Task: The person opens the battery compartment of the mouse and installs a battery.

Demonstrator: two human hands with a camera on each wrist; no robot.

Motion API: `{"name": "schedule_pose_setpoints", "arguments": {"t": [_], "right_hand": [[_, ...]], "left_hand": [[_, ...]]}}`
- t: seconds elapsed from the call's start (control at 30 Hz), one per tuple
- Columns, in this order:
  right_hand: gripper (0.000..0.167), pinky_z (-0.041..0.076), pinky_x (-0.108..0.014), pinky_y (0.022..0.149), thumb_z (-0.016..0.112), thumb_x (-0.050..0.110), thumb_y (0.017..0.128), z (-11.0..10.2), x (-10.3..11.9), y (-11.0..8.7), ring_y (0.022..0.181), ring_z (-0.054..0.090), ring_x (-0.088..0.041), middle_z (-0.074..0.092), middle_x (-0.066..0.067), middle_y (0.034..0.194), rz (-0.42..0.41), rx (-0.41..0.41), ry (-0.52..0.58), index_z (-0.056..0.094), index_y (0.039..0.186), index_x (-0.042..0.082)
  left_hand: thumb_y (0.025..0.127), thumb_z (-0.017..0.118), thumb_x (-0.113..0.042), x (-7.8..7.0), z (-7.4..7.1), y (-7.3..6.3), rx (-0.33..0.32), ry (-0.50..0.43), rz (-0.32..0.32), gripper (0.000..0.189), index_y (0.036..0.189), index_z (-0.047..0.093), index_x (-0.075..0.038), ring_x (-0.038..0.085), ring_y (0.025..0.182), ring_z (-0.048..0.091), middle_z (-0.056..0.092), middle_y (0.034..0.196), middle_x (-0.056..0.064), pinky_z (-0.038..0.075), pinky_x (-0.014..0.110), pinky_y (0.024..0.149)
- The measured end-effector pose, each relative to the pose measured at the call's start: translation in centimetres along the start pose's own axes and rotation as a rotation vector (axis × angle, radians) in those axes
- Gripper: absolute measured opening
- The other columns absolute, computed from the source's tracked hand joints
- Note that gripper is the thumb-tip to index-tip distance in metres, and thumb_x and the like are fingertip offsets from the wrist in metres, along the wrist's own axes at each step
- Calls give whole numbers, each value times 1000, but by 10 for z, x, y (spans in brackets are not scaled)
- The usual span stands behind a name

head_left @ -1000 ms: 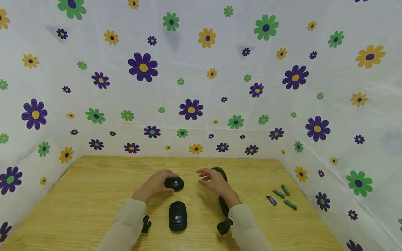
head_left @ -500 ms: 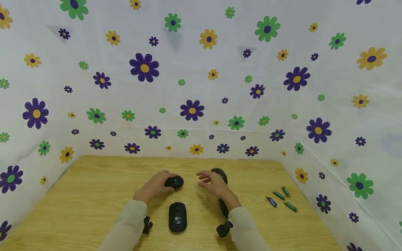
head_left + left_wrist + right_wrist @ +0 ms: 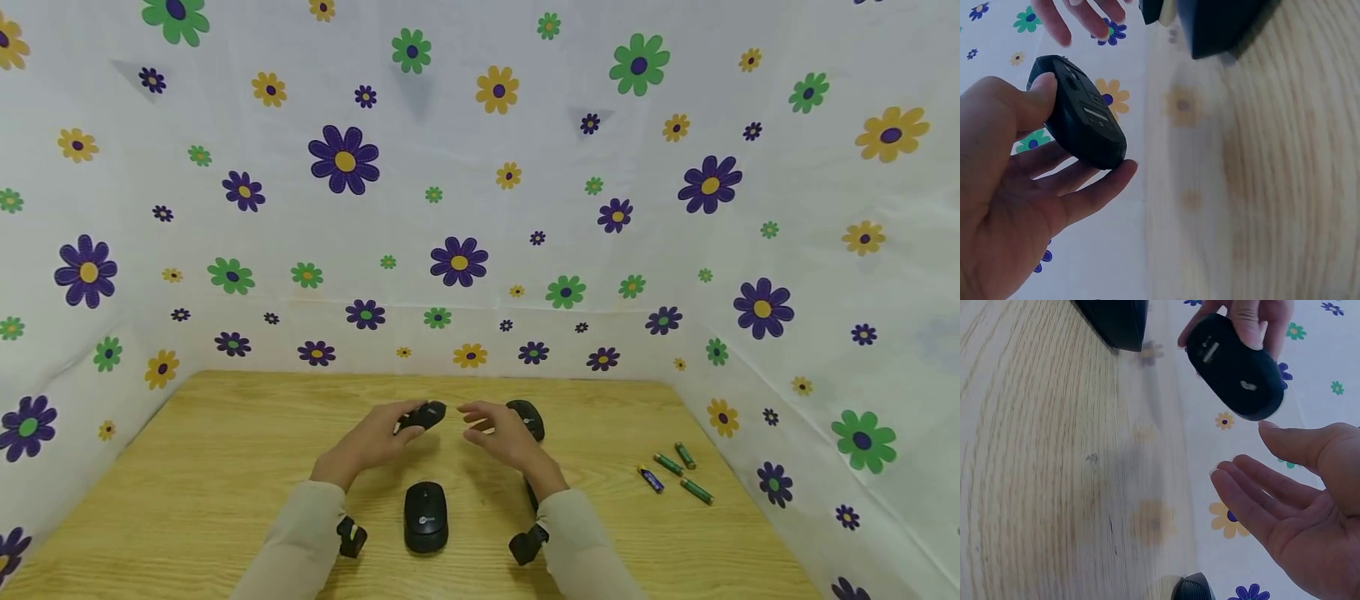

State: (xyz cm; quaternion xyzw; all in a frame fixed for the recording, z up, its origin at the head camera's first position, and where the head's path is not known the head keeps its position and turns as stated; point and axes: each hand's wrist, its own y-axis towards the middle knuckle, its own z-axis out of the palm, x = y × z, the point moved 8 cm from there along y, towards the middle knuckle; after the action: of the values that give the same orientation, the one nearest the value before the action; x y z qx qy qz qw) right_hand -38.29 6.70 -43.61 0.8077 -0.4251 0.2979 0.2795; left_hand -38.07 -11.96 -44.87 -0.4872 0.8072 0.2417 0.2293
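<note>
My left hand (image 3: 369, 439) holds a black computer mouse (image 3: 427, 414) between thumb and fingers. The held mouse is tilted above the table, and the left wrist view shows labels on the underside of this mouse (image 3: 1090, 119). To its right is my right hand (image 3: 504, 435), fingers spread and slightly bent, with nothing in it. In the right wrist view the thumb tip of my right hand (image 3: 1300, 494) comes close to the lower end of the held mouse (image 3: 1235, 365). Another black mouse (image 3: 425, 517) lies on the table between my forearms.
A third mouse (image 3: 527, 419) lies behind my right hand, and a dark object (image 3: 531, 495) is mostly hidden by the right forearm. Several batteries, green ones (image 3: 697, 491) and a purple one (image 3: 651, 479), lie at the right of the wooden table (image 3: 225, 467). Flowered cloth (image 3: 480, 217) surrounds it.
My left hand has raised the mouse off the table and tipped it up, towards the right hand. The right hand has shifted slightly left, towards the mouse.
</note>
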Motion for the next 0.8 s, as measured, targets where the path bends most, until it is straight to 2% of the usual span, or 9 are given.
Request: {"name": "schedule_pose_setpoints", "arguments": {"t": [0.13, 0.3, 0.5, 0.67, 0.8], "right_hand": [[43, 64, -51, 90, 65, 9, 101, 4, 2, 2, 112, 72, -41, 68, -27, 131, 11, -15, 10, 58, 144, 7], [47, 65, -48, 88, 65, 9, 101, 1, 7, 3, 110, 72, -41, 68, -27, 130, -14, -51, 35, 55, 147, 9], [45, 66, -40, 81, 68, 7, 99, -1, 10, 4, 102, 75, -38, 71, -25, 124, -18, -117, 82, 58, 143, 8], [43, 66, -33, 79, 69, 5, 98, 0, 12, 5, 101, 76, -36, 71, -25, 123, -14, -139, 118, 60, 140, 5], [38, 66, -31, 79, 69, 2, 97, -1, 17, 7, 98, 76, -36, 73, -23, 118, -39, -167, 121, 65, 134, 4]], "left_hand": [[108, 55, -20, -7, 1, -2, 20, -81, -18, 49, 153, 47, -5, 39, 129, 62, 60, 145, 21, 52, 57, 108], [109, 52, -19, -16, 4, 0, 40, -185, -41, 47, 155, 46, -10, 37, 131, 61, 59, 146, 20, 56, 53, 104], [110, 48, -15, -24, 6, 1, 55, -250, 15, 43, 153, 46, -7, 36, 129, 61, 58, 145, 22, 59, 49, 99], [112, 44, -16, -25, 7, -2, 59, -270, 47, 42, 152, 46, -4, 36, 127, 63, 57, 145, 24, 58, 51, 102], [112, 44, -17, -23, 8, -3, 65, -319, 30, 42, 152, 47, -7, 34, 125, 64, 58, 145, 22, 59, 49, 102]]}}
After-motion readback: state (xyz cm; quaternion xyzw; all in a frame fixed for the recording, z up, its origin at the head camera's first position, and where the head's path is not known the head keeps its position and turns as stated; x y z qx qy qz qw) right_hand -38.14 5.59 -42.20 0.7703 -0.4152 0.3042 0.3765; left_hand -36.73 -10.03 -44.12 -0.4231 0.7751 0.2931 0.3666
